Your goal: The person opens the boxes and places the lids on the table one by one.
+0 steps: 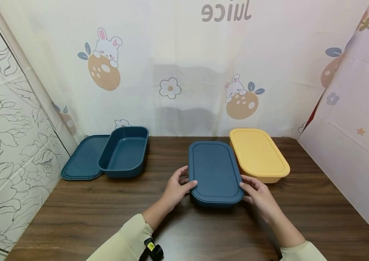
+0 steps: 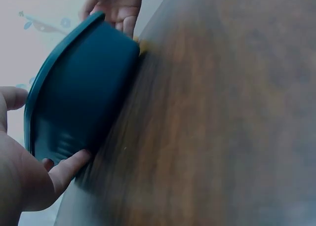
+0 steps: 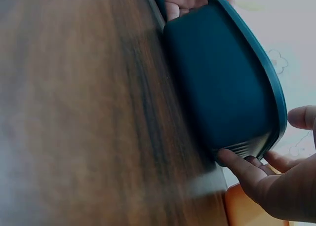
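A blue lidded food container (image 1: 215, 170) is held between both hands, just left of a yellow one. My left hand (image 1: 176, 188) grips its left side, thumb on the lid's edge and fingers along the wall. On the opposite side my right hand (image 1: 259, 195) does the same, thumb at the lid rim. In the left wrist view the blue container (image 2: 81, 83) shows its side wall close over the table, with fingertips low on it. The right wrist view shows the right hand (image 3: 281, 181) with fingers spread along the container's ribbed end.
A yellow lidded container (image 1: 259, 154) stands at the back right, close beside the blue one. At the back left an uncovered blue container (image 1: 124, 152) overlaps a loose blue lid (image 1: 84, 159). Behind the wooden table (image 1: 106, 217) hangs a printed curtain (image 1: 184, 47).
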The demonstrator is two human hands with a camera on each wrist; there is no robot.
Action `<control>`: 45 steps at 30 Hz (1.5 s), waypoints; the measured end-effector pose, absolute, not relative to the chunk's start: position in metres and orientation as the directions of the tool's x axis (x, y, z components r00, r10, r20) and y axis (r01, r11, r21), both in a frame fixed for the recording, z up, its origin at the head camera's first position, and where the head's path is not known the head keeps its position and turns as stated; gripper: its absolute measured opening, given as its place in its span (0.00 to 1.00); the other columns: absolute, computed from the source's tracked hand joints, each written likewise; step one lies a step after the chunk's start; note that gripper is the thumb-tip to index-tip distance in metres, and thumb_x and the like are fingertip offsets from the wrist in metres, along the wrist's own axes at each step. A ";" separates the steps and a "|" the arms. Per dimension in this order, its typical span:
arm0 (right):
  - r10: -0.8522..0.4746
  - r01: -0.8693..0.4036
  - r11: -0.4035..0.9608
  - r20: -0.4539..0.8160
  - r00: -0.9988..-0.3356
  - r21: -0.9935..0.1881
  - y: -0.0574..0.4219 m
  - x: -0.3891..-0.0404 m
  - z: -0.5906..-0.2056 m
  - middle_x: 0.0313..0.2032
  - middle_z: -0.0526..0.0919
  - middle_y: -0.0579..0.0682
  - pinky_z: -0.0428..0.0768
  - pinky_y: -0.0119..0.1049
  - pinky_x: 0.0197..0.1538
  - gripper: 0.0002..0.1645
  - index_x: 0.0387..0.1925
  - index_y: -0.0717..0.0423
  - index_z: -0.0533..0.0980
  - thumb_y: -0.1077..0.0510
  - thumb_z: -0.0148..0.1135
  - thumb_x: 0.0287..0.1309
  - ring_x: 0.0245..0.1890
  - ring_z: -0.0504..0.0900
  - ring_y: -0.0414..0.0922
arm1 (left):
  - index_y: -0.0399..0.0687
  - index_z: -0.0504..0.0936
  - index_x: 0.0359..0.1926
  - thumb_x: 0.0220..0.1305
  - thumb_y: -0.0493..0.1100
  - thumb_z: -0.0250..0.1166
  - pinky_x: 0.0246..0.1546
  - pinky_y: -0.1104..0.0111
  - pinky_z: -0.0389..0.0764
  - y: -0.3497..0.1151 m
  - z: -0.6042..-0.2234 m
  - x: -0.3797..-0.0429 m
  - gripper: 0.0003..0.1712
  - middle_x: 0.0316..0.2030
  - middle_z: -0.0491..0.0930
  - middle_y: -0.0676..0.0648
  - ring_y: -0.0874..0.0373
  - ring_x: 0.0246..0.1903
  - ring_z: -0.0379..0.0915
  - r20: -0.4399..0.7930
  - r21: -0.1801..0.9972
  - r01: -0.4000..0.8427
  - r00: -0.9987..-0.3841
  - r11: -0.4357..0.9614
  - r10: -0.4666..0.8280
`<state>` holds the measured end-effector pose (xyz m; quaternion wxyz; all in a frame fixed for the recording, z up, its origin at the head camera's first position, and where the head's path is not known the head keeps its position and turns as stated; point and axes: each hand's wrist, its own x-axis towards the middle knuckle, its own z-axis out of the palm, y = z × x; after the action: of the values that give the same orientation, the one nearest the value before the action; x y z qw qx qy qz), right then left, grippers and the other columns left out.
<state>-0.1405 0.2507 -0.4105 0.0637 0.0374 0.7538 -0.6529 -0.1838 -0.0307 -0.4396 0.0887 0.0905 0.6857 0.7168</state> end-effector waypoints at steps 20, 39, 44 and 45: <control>-0.109 0.140 0.097 -0.150 -0.983 -0.985 0.260 -0.153 -0.417 0.52 0.77 0.52 0.82 0.39 0.44 0.35 0.70 0.69 0.56 0.55 0.54 0.71 0.43 0.81 0.38 | 0.46 0.58 0.73 0.57 0.32 0.63 0.29 0.57 0.85 -0.035 -0.437 -0.205 0.43 0.63 0.64 0.36 0.52 0.32 0.81 -0.095 0.977 -0.157 -0.928 -0.146 0.360; -0.106 0.132 0.128 -0.146 -0.984 -0.983 0.260 -0.142 -0.418 0.52 0.76 0.53 0.82 0.39 0.45 0.34 0.69 0.69 0.57 0.54 0.54 0.71 0.43 0.80 0.38 | 0.46 0.59 0.73 0.58 0.31 0.62 0.31 0.56 0.85 -0.036 -0.436 -0.194 0.42 0.63 0.62 0.36 0.52 0.34 0.80 -0.112 0.970 -0.182 -0.923 -0.163 0.368; -0.110 0.132 0.116 -0.145 -0.983 -0.984 0.259 -0.140 -0.418 0.52 0.76 0.54 0.82 0.39 0.45 0.34 0.69 0.70 0.57 0.55 0.54 0.71 0.43 0.80 0.38 | 0.46 0.59 0.73 0.58 0.31 0.62 0.31 0.56 0.85 -0.036 -0.437 -0.193 0.42 0.63 0.62 0.36 0.52 0.35 0.80 -0.109 0.971 -0.179 -0.922 -0.159 0.372; -0.111 0.132 0.115 -0.145 -0.983 -0.985 0.259 -0.139 -0.418 0.52 0.76 0.54 0.82 0.39 0.45 0.34 0.69 0.70 0.57 0.55 0.54 0.71 0.43 0.80 0.39 | 0.47 0.59 0.73 0.58 0.31 0.62 0.31 0.56 0.85 -0.036 -0.437 -0.192 0.42 0.63 0.62 0.36 0.52 0.36 0.79 -0.107 0.971 -0.177 -0.922 -0.158 0.373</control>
<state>-0.1392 0.2593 -0.4177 0.0913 0.0073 0.7409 -0.6653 -0.1921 -0.0365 -0.4370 0.1816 0.0786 0.6229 0.7569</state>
